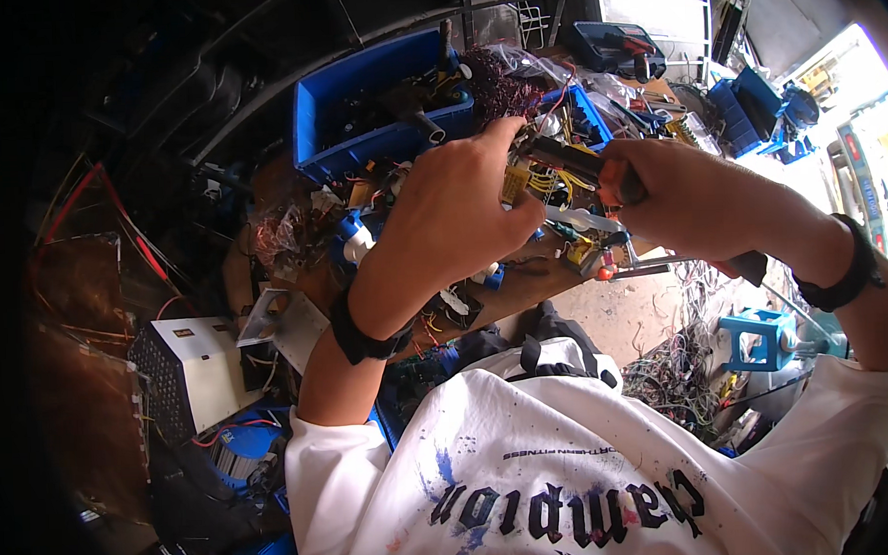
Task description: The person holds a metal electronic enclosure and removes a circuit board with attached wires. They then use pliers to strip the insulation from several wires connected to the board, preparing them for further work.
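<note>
My left hand is closed over the bench, its thumb and fingers around a small part with a yellow block on it. Just to the right, my right hand grips a dark hand tool with an orange and black handle. The tool's far end reaches the part beside my left fingertips; its exact kind I cannot make out. Yellow wires lie below the tool. My fingers hide much of the part.
Behind my left hand stands a blue bin with tools in it. Dark reddish wire is heaped beside it. A white metal box sits at left, a blue stool at right, near tangled cables on the floor.
</note>
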The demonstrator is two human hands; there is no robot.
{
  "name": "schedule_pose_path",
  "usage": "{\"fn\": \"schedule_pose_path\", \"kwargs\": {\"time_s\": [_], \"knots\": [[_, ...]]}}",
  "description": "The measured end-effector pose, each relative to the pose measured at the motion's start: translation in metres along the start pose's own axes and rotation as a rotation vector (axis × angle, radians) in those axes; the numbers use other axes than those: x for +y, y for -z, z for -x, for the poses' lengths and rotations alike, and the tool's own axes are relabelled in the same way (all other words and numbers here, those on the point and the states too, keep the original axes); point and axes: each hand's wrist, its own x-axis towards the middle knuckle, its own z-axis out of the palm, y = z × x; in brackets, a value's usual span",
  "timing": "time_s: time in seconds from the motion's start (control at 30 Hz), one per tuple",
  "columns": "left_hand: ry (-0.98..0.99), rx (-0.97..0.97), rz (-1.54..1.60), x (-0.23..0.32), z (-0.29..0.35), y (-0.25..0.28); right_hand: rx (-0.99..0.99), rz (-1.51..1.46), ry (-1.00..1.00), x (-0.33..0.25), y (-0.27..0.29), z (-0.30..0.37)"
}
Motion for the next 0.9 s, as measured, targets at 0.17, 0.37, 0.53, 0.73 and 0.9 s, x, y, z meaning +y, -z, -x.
{"fn": "schedule_pose_path", "kwargs": {"time_s": [0.17,0.37,0.53,0.73,0.9], "knots": [[0.045,-0.046,0.032,-0.001,0.000,0.001,0.090,0.016,0.052,0.013,-0.014,-0.001],[0.058,-0.063,0.072,-0.001,0.000,0.002,0.158,0.018,0.178,0.019,-0.020,0.001],[-0.031,-0.017,0.028,-0.001,0.001,-0.003,0.138,-0.047,0.174,0.023,-0.020,0.004],[-0.198,0.095,-0.065,-0.005,0.000,-0.009,0.179,-0.024,0.164,0.028,-0.023,0.005],[-0.119,-0.024,0.074,-0.003,-0.002,-0.001,0.235,0.017,0.176,0.033,-0.027,0.006]]}}
